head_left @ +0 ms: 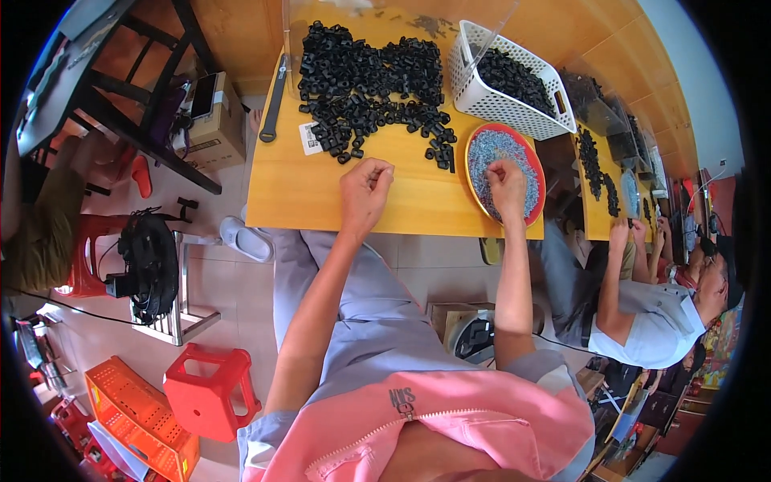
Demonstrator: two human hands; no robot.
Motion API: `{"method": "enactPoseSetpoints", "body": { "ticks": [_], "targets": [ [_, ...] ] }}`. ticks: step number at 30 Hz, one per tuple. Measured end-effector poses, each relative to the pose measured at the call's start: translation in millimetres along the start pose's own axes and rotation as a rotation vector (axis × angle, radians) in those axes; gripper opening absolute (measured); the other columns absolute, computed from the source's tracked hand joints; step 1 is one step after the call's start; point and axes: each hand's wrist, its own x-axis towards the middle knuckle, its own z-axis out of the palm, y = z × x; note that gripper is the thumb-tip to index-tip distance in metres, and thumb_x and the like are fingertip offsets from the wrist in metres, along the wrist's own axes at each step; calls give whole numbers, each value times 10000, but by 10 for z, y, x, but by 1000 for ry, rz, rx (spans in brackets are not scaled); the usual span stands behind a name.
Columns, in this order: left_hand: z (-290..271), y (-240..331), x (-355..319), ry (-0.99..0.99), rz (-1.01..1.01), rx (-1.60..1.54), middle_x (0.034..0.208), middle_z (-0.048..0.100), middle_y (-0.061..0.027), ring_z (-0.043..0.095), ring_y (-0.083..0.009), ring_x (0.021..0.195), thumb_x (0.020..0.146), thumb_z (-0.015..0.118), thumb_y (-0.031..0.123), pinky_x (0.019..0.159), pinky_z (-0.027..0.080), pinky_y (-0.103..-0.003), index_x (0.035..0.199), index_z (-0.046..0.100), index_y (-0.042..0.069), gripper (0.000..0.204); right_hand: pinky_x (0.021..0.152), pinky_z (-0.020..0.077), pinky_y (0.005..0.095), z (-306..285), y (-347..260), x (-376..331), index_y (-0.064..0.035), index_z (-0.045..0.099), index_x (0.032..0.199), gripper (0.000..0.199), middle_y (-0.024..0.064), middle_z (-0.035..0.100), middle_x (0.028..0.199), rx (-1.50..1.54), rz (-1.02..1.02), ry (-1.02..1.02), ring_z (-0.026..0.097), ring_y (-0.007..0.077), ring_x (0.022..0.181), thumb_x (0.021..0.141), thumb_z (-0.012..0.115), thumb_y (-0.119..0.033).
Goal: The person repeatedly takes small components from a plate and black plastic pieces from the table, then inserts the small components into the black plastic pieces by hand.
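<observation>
Right hand (pixel 507 189) is being held over bluish pieces (pixel 485 153) in the red dish (pixel 539 170), at three o'clock from left hand (pixel 366 193), both grips being pinched closed, contents not tellable.

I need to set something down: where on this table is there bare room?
Bare tabletop shows between the left hand and the round red tray, and left of that hand, below the white label. Crowded: the back, with heaped black parts, and the right, with the white basket and the right hand over the tray.
</observation>
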Motion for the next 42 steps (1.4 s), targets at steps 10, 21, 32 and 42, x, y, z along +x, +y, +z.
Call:
{"method": "enactPoseSetpoints", "body": {
  "ticks": [10,21,32,42],
  "targets": [
    [54,108,73,5,-19,128,734,609,-47,566,-99,603,771,594,16,572,457,-224,846,591,-4,78,661,475,307,-25,79,35,-3,627,861,190,115,607,793,61,-31,-47,594,216,686,675,651,31],
    [607,98,423,-229,285,854,901,546,-95,580,-275,795,685,675,61,674,462,-368,961,605,69,285,607,448,250,-186,147,-61,17,626,856,90,43,609,710,470,98,65,557,104,637,792,568,-11],
    [596,131,435,-276,103,700,742,574,-56,582,-272,699,657,650,28,604,447,-373,784,530,81,182,577,457,210,-165,150,-79,9,607,902,109,18,593,744,684,173,101,539,72,644,805,558,-1],
    [147,213,203,-314,-230,-42,782,611,-9,553,-46,673,717,636,-31,630,437,-171,860,627,-3,146,564,451,203,-77,-197,-232,5,614,866,97,19,594,714,815,157,82,546,75,629,782,568,21]
  ]
}}
